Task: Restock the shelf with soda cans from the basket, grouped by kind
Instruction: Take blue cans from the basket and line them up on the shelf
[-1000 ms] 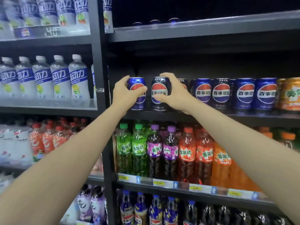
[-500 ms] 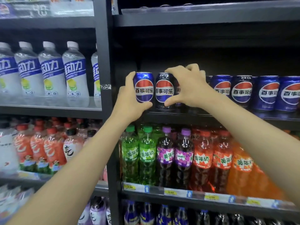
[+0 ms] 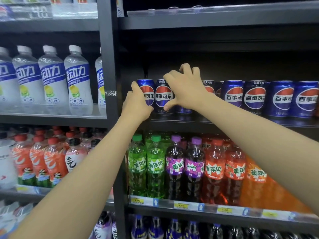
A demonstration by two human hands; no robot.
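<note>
Left hand cups blue can; right hand splayed.

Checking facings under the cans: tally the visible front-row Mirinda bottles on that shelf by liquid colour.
Green plastic soda bottles: 2
Purple plastic soda bottles: 2
Red plastic soda bottles: 2
Orange plastic soda bottles: 1 visible
Total: 7

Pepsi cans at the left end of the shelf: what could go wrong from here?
The black can stands between blue ones, so kinds may end up mixed. The right hand reaches over a hidden can; pushing could knock over neighbours. The left hand holds the blue end can near the shelf edge; it might slip off.
</note>
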